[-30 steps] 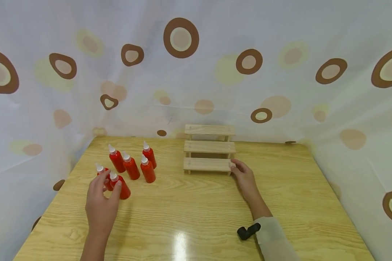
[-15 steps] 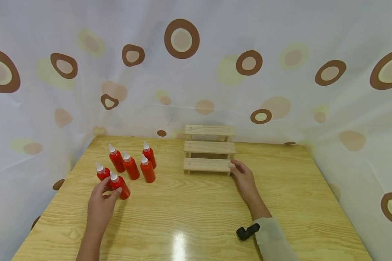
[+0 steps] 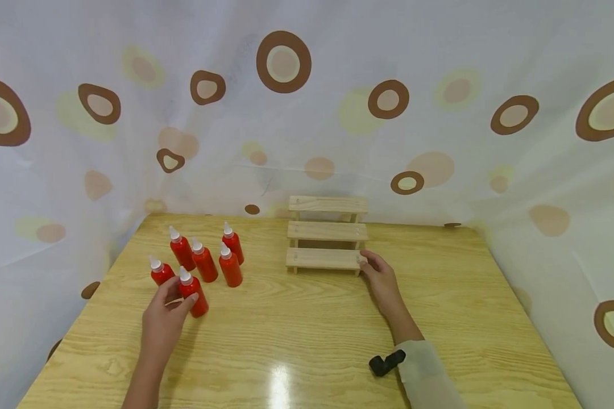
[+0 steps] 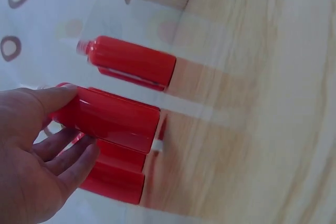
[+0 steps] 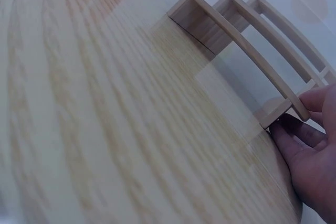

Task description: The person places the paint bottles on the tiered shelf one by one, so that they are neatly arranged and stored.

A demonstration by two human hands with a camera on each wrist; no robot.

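My left hand holds a red squeeze bottle with a white pointed cap between thumb and fingers. In the left wrist view the thumb lies along this bottle; whether its base touches the table cannot be told. Close behind stands another red bottle, partly hidden by the fingers. On the right, my right hand grips the right end of the lowest step of a three-step wooden rack. The right wrist view shows its fingers at the end of that step.
Several more red bottles stand upright at the table's back left. The wooden table runs up to a patterned curtain behind the rack. A black device sits at the right sleeve.
My left hand has closed round the nearest red bottle and shifted it slightly right and toward me, away from the bottle behind. The right hand stays on the rack.
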